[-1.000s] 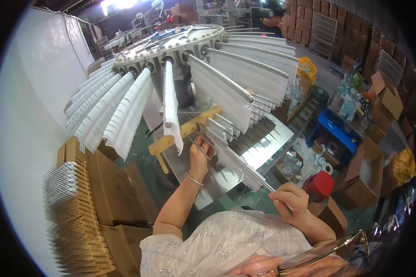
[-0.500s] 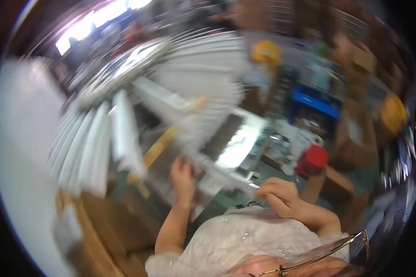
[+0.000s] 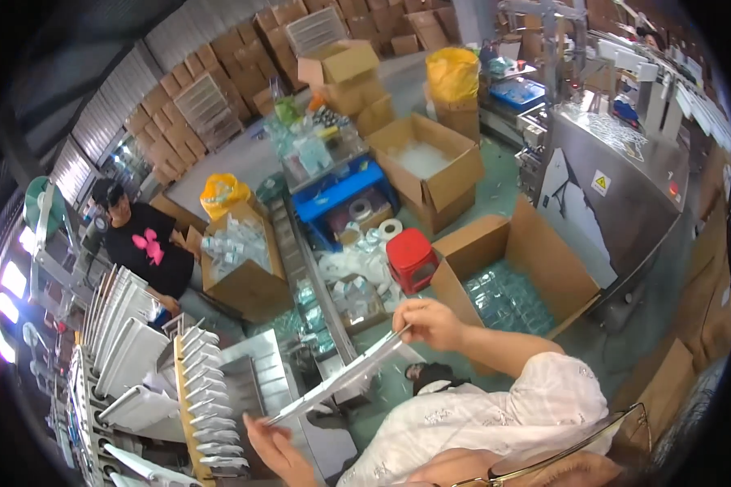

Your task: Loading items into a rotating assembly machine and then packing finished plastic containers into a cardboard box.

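A long thin white strip [image 3: 333, 385], perhaps a flat piece seen edge-on, slants in front of my body between my two hands. My right hand [image 3: 432, 325] pinches its upper right end with closed fingers. At the lower left end, my left hand [image 3: 278, 450] grips it between thumb and fingers. Left of that hand, a yellow bar [image 3: 188, 410] carries a row of white folded pieces [image 3: 211, 398]. Larger white folded panels [image 3: 142, 410] fan out from a machine beyond the bar.
An open carton [image 3: 528, 227] of clear packs stands at my right, near a red stool [image 3: 412, 260]. A conveyor [image 3: 313, 300] runs away beside a blue crate [image 3: 347, 199]. A person in a black shirt [image 3: 150, 252] stands at far left, by a carton [image 3: 248, 288] of clear packs.
My view has swung to the right and sharpened from blur. The fanned white panels now sit farther left. Both hands have moved with the white strip stretched between them.
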Tool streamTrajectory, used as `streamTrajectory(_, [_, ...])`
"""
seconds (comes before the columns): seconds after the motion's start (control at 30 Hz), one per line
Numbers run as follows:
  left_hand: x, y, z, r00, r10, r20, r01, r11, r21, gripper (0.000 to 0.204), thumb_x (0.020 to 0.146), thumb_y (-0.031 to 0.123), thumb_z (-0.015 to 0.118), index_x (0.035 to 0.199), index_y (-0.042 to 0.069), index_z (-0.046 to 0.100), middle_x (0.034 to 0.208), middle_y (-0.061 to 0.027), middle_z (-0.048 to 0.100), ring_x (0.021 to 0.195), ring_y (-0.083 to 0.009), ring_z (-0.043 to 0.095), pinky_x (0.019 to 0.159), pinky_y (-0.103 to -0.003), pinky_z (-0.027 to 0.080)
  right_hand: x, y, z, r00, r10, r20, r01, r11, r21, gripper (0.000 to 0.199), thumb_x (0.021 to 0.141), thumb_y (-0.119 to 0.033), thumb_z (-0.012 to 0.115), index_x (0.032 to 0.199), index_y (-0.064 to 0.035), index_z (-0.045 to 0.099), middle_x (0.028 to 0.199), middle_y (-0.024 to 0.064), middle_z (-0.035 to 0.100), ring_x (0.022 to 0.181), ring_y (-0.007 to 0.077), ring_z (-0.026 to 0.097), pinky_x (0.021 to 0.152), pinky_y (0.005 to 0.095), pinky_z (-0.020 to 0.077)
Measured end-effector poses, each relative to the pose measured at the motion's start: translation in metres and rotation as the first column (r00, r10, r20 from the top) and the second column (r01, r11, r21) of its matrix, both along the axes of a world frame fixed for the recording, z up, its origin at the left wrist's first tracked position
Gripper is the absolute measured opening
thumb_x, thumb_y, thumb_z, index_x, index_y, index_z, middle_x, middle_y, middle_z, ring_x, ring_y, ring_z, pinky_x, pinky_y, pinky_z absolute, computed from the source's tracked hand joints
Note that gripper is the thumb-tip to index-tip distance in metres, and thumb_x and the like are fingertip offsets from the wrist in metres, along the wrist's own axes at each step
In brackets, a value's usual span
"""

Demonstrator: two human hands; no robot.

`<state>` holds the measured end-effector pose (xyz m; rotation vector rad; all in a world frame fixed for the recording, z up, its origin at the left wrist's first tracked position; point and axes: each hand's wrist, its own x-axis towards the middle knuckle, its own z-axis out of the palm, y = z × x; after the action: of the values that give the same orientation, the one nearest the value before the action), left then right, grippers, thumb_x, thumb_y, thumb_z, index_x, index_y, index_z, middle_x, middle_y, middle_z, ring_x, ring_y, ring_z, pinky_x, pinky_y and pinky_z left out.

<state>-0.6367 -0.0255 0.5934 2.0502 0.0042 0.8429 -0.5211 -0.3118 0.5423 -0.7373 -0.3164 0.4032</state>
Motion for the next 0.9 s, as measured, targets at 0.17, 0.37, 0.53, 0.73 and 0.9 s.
streamTrajectory(0.17, [0.030,0.001,0.003,1.000,0.001,-0.012,0.000,0.988,0.151,0.025,0.076,-0.006,0.040,0.097,-0.007,0.052,0.078,-0.0100,0.048,0.054,-0.0130,0.044,0.049,-0.022,0.038,0.067,0.000,-0.001,0.996,0.074,-0.042,-0.074,0.997,0.003,0.021,0.082,-0.018,0.047,0.083,0.0010,0.054,0.070,0.0059,0.054,0.058,0.0097,0.051,0.048,0.0197,0.0352])
streamTrajectory(0.37, [0.109,0.009,-0.023,0.932,0.337,-0.132,-0.362,0.862,-0.356,0.019,0.081,0.005,0.047,0.100,0.005,0.051,0.081,0.0006,0.053,0.052,0.0000,0.035,0.040,-0.013,0.026,0.181,0.029,0.030,0.952,0.153,0.266,-0.001,0.868,-0.496,0.019,0.082,-0.022,0.050,0.079,-0.0052,0.058,0.061,-0.0006,0.049,0.054,0.0044,0.044,0.047,0.0186,0.0334])
streamTrajectory(0.53, [0.184,0.022,-0.023,0.992,0.121,-0.043,-0.127,0.865,-0.486,0.017,0.083,0.004,0.046,0.101,0.003,0.048,0.059,0.0035,0.038,0.047,-0.0019,0.034,0.040,-0.015,0.026,0.275,0.042,0.039,0.900,0.156,0.407,0.037,0.902,-0.430,0.019,0.084,-0.021,0.049,0.075,-0.0051,0.054,0.060,-0.0015,0.044,0.050,0.0041,0.036,0.044,0.0192,0.0259])
streamTrajectory(0.73, [0.204,0.022,-0.003,0.984,0.176,0.008,-0.145,0.834,-0.532,0.016,0.086,0.005,0.043,0.101,0.003,0.047,0.057,0.0033,0.038,0.046,-0.0022,0.032,0.041,-0.015,0.025,0.328,0.077,0.046,0.872,0.245,0.424,-0.114,0.944,-0.311,0.021,0.085,-0.021,0.048,0.072,-0.0047,0.051,0.057,-0.0041,0.038,0.049,0.0038,0.030,0.044,0.0179,0.0219])
streamTrajectory(0.9, [0.197,0.024,0.006,0.976,0.219,0.020,-0.174,0.825,-0.538,0.017,0.086,0.007,0.043,0.102,0.002,0.047,0.057,0.0033,0.038,0.045,-0.0021,0.031,0.040,-0.015,0.024,0.333,0.094,0.054,0.852,0.282,0.441,-0.121,0.926,-0.358,0.026,0.085,-0.027,0.048,0.071,-0.0048,0.051,0.058,-0.0037,0.038,0.049,0.0032,0.031,0.044,0.0172,0.0228])
